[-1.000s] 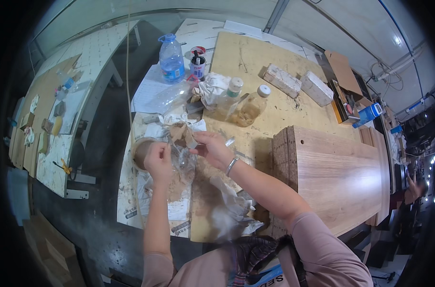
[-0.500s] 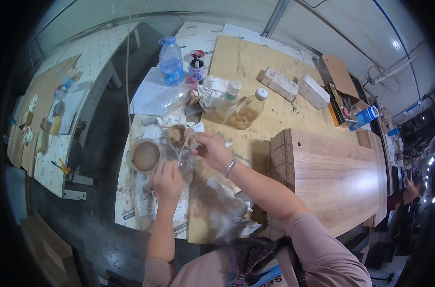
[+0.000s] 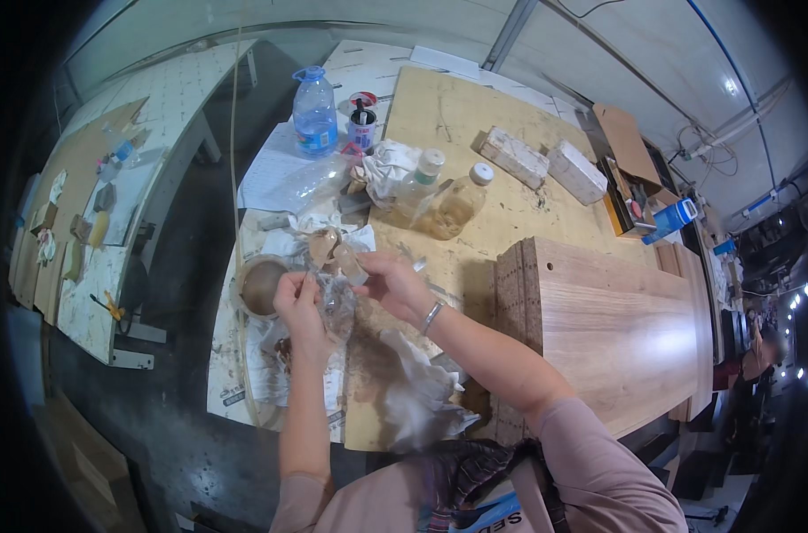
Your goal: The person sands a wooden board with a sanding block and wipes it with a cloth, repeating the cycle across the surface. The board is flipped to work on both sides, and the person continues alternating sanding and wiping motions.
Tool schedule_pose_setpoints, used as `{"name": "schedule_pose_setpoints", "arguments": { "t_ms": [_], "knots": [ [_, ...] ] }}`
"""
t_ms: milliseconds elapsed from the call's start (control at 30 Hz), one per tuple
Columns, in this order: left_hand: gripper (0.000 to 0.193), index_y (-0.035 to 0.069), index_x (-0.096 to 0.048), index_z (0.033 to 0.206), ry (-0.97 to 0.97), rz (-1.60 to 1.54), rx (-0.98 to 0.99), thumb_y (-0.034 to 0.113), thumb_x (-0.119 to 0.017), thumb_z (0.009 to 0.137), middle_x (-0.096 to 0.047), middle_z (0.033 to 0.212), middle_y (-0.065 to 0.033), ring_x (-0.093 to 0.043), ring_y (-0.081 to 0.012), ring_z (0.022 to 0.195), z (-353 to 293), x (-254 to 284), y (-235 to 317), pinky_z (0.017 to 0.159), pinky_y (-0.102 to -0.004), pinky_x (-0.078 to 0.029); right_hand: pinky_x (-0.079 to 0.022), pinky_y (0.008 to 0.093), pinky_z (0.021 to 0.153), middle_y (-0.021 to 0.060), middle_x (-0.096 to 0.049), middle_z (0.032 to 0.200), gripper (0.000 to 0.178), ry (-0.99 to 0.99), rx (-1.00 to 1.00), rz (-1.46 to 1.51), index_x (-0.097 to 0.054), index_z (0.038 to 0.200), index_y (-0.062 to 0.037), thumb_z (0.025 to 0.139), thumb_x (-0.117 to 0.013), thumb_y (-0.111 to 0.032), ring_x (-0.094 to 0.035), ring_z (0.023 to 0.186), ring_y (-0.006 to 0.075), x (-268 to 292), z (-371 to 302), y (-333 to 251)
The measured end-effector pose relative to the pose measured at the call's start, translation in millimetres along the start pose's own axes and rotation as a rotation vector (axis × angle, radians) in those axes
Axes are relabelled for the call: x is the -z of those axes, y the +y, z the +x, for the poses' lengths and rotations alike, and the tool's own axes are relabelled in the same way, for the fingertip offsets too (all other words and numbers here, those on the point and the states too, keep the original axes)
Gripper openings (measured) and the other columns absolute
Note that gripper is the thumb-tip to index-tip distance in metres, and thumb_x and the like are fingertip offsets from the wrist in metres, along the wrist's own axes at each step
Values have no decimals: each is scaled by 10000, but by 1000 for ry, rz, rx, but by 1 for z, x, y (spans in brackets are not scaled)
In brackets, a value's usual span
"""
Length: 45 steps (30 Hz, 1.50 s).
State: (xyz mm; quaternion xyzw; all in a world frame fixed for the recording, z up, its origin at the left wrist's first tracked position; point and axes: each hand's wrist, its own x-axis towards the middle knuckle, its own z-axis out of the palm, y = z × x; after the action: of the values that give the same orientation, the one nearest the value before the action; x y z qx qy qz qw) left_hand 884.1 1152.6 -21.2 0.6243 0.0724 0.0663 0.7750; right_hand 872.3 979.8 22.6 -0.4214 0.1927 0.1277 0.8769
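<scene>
My right hand reaches in from the right, its thumb and fingers closed on a small pale, translucent piece whose kind I cannot make out. Beside it my left hand pinches crumpled clear plastic film, which hangs between the two hands. Just past the fingers is a tan, smeared cup-like thing, partly hidden. Left of my left hand a round bowl holds something grey-brown. Stained white cloth or paper lies beneath these things.
Two bottles of brownish liquid, a large blue-tinted water bottle and an open can stand farther back. Wood-grain boards are stacked at right. Two wrapped blocks lie at the back; crumpled white film lies nearest me.
My left hand has risen slightly and turned, its fingertips pinching the film. The pale piece at my right fingertips now shows more plainly. Bottles and boards stay in place.
</scene>
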Motion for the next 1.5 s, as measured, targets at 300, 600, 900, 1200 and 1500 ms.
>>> {"name": "schedule_pose_setpoints", "arguments": {
  "t_ms": [300,600,900,1200,1500],
  "knots": [
    [95,24,-676,955,52,523,-70,101,-670,900,-665,748,-56,-623,-163,697,59,21,-39,645,-321,-482,-555,300,706,32,-673,920,238,-32,116,-197,-666,1131,-39,910,-614,-112,-648,793,133,10,-61,-63],
    [362,35,-647,1171,-417,883,-110,119,-733,829,-694,922,-168,-685,-301,794,-61,8,57,701,-418,-529,-483,267,600,22,-645,824,277,597,563,-544,-696,1070,21,821,-656,-94,-591,701,110,120,-155,-185],
    [407,67,-698,1130,-967,799,-482,52,-703,723,-647,1083,-105,-607,-325,1036,-209,-1,14,901,-438,-499,-518,424,842,182,-641,1021,229,892,633,-1553,-734,989,-39,851,-657,-204,-627,964,344,139,-144,-176],
    [390,-34,-695,1042,-408,444,-413,-96,-612,667,-617,960,-165,-592,-304,890,-173,18,88,832,-398,-487,-515,443,826,173,-643,960,180,1001,675,-1710,-751,956,-69,822,-680,-165,-625,942,348,202,-138,-179],
    [507,26,-645,1259,-1238,942,-113,-36,-617,757,-675,950,-165,-655,-336,912,-207,-47,3,863,-355,-513,-529,454,845,207,-633,985,161,883,731,-1597,-717,873,1,814,-686,-146,-631,942,372,162,-138,-162]
  ]
}}
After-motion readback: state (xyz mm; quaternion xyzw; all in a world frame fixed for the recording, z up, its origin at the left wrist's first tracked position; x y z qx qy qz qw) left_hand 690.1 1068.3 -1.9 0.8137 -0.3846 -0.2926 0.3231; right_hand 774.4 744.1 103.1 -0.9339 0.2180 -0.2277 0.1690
